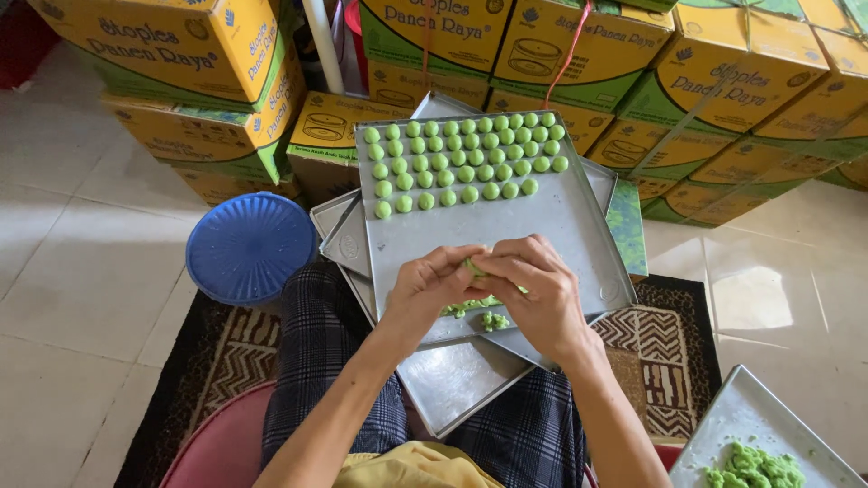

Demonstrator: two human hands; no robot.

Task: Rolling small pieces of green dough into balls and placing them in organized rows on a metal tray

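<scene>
Seated over a plaid-trousered lap [344,361], a person pinches a small lump of green dough [474,267] between the left hand [425,289] and right hand [533,289], fingertips together above the metal tray [561,226]. Shaping looks underway; the piece would next need placing beside the rows of green balls [466,163] at the tray's far end.
</scene>
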